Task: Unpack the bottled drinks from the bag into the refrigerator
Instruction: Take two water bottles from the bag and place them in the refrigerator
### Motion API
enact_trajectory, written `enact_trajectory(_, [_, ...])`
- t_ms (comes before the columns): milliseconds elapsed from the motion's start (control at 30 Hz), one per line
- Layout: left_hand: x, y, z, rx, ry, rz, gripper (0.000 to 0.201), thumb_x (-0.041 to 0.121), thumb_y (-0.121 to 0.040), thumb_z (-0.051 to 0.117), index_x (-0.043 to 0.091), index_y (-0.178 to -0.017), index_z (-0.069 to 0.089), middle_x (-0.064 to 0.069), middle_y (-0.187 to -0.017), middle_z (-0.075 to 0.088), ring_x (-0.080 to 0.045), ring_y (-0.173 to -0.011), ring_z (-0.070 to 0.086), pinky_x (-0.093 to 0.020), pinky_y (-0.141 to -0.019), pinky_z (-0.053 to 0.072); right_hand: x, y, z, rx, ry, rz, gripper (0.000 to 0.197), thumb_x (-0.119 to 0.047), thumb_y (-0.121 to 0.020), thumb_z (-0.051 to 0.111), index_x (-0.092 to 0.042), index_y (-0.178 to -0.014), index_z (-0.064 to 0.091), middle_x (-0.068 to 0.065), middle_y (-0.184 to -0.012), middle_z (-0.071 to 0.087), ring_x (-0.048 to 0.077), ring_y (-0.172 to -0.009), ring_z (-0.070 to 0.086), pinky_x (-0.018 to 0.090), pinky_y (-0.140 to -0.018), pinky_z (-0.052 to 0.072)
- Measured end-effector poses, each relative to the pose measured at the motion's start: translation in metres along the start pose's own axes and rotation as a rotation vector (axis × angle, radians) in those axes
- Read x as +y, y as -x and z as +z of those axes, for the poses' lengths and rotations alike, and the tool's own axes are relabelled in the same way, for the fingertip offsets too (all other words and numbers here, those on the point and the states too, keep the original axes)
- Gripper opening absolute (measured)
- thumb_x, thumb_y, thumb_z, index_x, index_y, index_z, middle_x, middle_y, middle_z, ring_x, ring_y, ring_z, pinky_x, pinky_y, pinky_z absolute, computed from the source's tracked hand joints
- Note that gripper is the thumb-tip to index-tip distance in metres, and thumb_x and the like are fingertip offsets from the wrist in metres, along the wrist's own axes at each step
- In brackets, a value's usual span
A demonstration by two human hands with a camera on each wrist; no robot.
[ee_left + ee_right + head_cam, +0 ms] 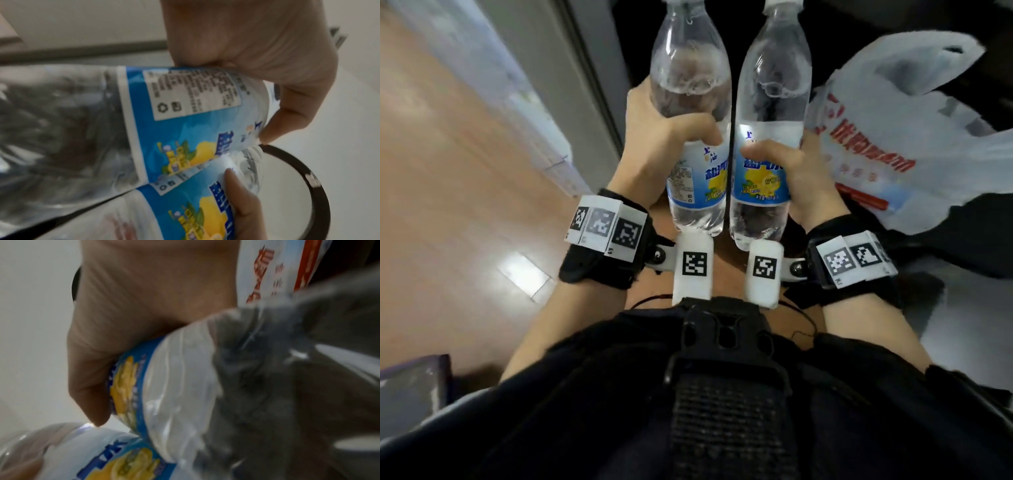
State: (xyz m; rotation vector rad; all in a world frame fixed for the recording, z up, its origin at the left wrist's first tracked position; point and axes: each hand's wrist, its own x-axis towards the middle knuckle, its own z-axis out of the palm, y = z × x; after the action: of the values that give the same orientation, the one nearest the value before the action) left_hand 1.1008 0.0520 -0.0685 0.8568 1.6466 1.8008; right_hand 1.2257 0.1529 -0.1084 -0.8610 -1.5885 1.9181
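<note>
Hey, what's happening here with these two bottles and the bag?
A person is holding two clear drink bottles side by side, both clear of the bag. The left hand grips the left bottle around its label, and the right hand grips the right bottle the same way. The white plastic bag with red print sits just to the right. No open refrigerator shows in these views, so neither bottle has been put away yet.

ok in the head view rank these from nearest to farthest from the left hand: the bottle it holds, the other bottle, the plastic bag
1. The bottle in the left hand: left bottle, gripped at its middle.
2. The right bottle, just beside it, in the right hand.
3. The plastic bag, farthest, off to the right beyond both bottles.
</note>
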Motion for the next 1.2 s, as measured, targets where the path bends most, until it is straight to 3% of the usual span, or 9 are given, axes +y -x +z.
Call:
enact_trajectory(233, [0.014, 0.049, -0.090, 0.302, -0.031, 0.017, 0.039, 0.004, -0.040, 0.066, 0.010, -0.078, 0.061, 0.003, -0.072, 0.066, -0.017, -0.067, 0.064, -0.030, -0.065, 0.052, 0.000, -0.002, 0.096, -0.384, 0.125, 0.001, 0.045, -0.025, -0.052, 0.076, -0.009, -0.093, 0.067, 0.007, -0.083, 0.073, 0.024, -0.079, 0.073, 0.031, -0.069, 0.058])
enact_trajectory(367, [0.018, 0.084, -0.130, 0.520, -0.068, -0.107, 0.023, 0.002, -0.051, 0.063, 0.017, -0.064, 0.051, 0.014, -0.048, 0.059, 0.000, -0.048, 0.055, -0.014, -0.051, 0.046, 0.008, 0.004, 0.145, -0.580, 0.157, 0.037, 0.040, -0.017, -0.062, 0.073, -0.005, -0.100, 0.068, 0.016, -0.092, 0.072, 0.030, -0.084, 0.072, 0.039, -0.077, 0.060])
enact_trajectory(533, [0.018, 0.120, -0.181, 0.626, -0.092, -0.302, 0.016, 0.020, -0.053, 0.057, 0.024, -0.037, 0.054, 0.016, -0.046, 0.053, -0.004, -0.048, 0.048, -0.019, -0.056, 0.039, 0.022, 0.010, 0.214, -0.783, 0.200, 0.068, 0.035, -0.021, -0.061, 0.075, -0.017, -0.095, 0.069, 0.006, -0.091, 0.075, 0.027, -0.085, 0.073, 0.042, -0.082, 0.059])
enact_trajectory(667, [0.015, 0.137, -0.224, 0.760, -0.093, -0.276, 0.009, 0.017, -0.054, 0.057, 0.023, -0.048, 0.054, 0.014, -0.053, 0.055, -0.006, -0.050, 0.050, -0.016, -0.053, 0.042, 0.030, 0.014, 0.263, -0.824, 0.173, 0.090, 0.015, -0.008, -0.067, 0.076, -0.021, -0.069, 0.069, -0.003, -0.069, 0.073, 0.022, -0.072, 0.072, 0.042, -0.078, 0.060])
enact_trajectory(733, [0.013, 0.139, -0.249, 0.824, -0.085, -0.255, 0.007, 0.016, -0.052, 0.059, 0.018, -0.058, 0.056, 0.007, -0.064, 0.058, -0.011, -0.060, 0.054, -0.021, -0.061, 0.046, 0.034, 0.013, 0.290, -0.877, 0.188, 0.066, 0.014, -0.008, -0.067, 0.075, -0.021, -0.069, 0.069, -0.004, -0.069, 0.074, 0.023, -0.072, 0.072, 0.041, -0.077, 0.060])
enact_trajectory(900, [0.008, 0.125, -0.327, 0.980, -0.083, -0.143, 0.054, 0.020, -0.037, 0.070, 0.001, -0.086, 0.059, -0.012, -0.091, 0.064, -0.022, -0.077, 0.061, -0.030, -0.068, 0.052, 0.038, -0.007, 0.369, -0.950, 0.195, 0.053, 0.020, -0.002, -0.076, 0.069, -0.022, -0.076, 0.065, -0.008, -0.065, 0.073, 0.014, -0.066, 0.071, 0.028, -0.064, 0.059])
enact_trajectory(1000, [0.009, 0.109, -0.379, 0.927, -0.085, -0.155, 0.037, 0.018, -0.041, 0.069, 0.009, -0.076, 0.059, -0.004, -0.080, 0.063, -0.016, -0.068, 0.059, -0.022, -0.063, 0.050, 0.040, -0.021, 0.419, -0.907, 0.180, 0.055, 0.024, 0.000, -0.078, 0.068, -0.022, -0.072, 0.059, -0.013, -0.056, 0.069, 0.006, -0.058, 0.069, 0.021, -0.057, 0.056])
enact_trajectory(1133, [0.013, 0.082, -0.439, 0.887, -0.119, -0.128, 0.045, 0.030, -0.042, 0.071, 0.011, -0.082, 0.064, -0.001, -0.080, 0.065, -0.013, -0.069, 0.063, -0.022, -0.066, 0.051, 0.044, -0.046, 0.476, -0.865, 0.149, 0.046, 0.027, 0.001, -0.076, 0.069, -0.023, -0.067, 0.063, -0.011, -0.057, 0.069, 0.009, -0.059, 0.069, 0.022, -0.057, 0.056])
enact_trajectory(1200, [0.018, 0.068, -0.461, 0.867, -0.126, -0.069, 0.032, 0.021, -0.048, 0.073, 0.012, -0.077, 0.063, 0.003, -0.072, 0.065, -0.010, -0.064, 0.063, -0.020, -0.063, 0.051, 0.045, -0.061, 0.499, -0.857, 0.147, 0.037, 0.025, 0.000, -0.075, 0.070, -0.023, -0.066, 0.066, -0.008, -0.059, 0.070, 0.011, -0.059, 0.069, 0.024, -0.057, 0.056])
